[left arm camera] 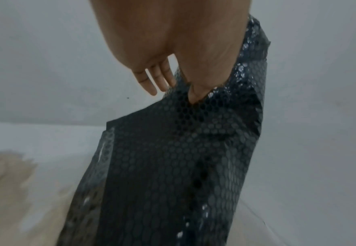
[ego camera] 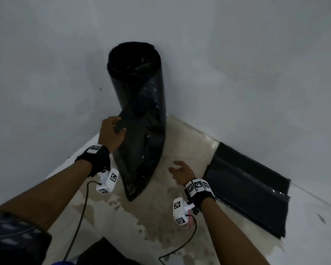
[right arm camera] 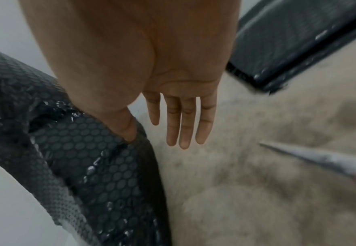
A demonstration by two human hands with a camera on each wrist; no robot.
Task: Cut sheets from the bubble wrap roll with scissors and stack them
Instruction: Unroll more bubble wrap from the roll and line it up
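Black roll: the bubble wrap roll stands upright in the corner where two pale walls meet, its lower end on the stained floor.
Loose flap: the free end of the wrap hangs off the roll's front and tapers to a point near the floor; its bubbles show plainly in the left wrist view.
Left hand: the left hand pinches the flap's upper edge, thumb on the near side and fingers behind it.
Right hand: the right hand hovers low just right of the flap, holding nothing; its fingers are straight and together.
Cut sheets: dark sheets lie flat in a stack along the right wall, well apart from the roll.
Scissors: the scissors lie on the floor near the right hand, untouched, with red handles and blades closed to a point.
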